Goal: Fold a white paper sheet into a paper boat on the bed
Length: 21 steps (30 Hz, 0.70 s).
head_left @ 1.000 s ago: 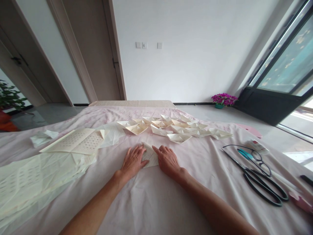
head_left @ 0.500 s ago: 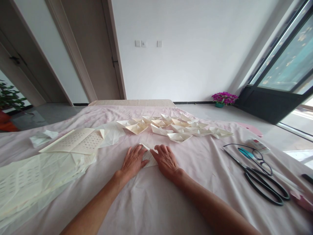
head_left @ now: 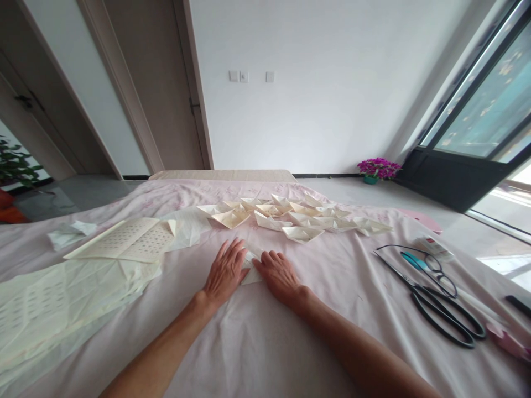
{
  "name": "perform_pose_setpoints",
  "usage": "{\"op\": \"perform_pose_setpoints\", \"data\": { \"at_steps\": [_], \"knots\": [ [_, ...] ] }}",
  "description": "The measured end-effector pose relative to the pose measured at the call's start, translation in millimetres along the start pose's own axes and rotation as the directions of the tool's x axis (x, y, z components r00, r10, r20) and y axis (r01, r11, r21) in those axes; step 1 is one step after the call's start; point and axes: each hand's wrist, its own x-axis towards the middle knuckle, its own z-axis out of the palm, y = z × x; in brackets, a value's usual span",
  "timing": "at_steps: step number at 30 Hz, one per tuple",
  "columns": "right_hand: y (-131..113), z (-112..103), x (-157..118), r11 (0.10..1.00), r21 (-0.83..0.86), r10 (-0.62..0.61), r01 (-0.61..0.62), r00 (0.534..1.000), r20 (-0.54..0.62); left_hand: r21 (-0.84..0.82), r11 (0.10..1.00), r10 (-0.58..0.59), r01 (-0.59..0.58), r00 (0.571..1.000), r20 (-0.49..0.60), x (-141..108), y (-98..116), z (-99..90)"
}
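Note:
Between my hands a small piece of folded paper (head_left: 251,276) lies on the cloth, mostly covered by them. My left hand (head_left: 226,270) rests flat over its left side, fingers stretched out and the thumb on the paper. On the right side, my right hand (head_left: 280,275) is closed, its bent fingers together at the paper's edge. Just beyond stand several folded paper boats (head_left: 305,234), cream and white, grouped close together.
Printed paper sheets (head_left: 124,240) and thin translucent sheets (head_left: 74,293) lie at left, near a crumpled paper (head_left: 70,235). At right are black-handled scissors (head_left: 442,316), eyeglasses (head_left: 435,265) and a small white box (head_left: 433,247). A pinkish cloth (head_left: 265,354) covers the surface.
My left fingers have spread forward over the paper's top corner. My right fingers have curled more and shifted slightly left. The view has moved a little; the boats stay put.

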Motion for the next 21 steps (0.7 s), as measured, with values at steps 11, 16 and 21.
{"op": "perform_pose_setpoints", "data": {
  "at_steps": [11, 16, 21],
  "knots": [
    [-2, -10, -24, 0.99, 0.127, 0.051, -0.056, 0.998, 0.047, -0.074, 0.986, 0.164, -0.151, 0.96, 0.225, 5, -14, 18.9],
    [5, -15, -64, 0.979, 0.195, 0.051, -0.057, 0.998, 0.032, -0.069, 0.993, 0.109, -0.094, 0.958, 0.267, 9, -18, 11.3],
    [14, -18, -62, 0.975, 0.183, 0.115, -0.128, 0.99, 0.079, -0.113, 0.993, -0.013, 0.045, 0.964, 0.266, 37, -22, 10.1]
  ]
}}
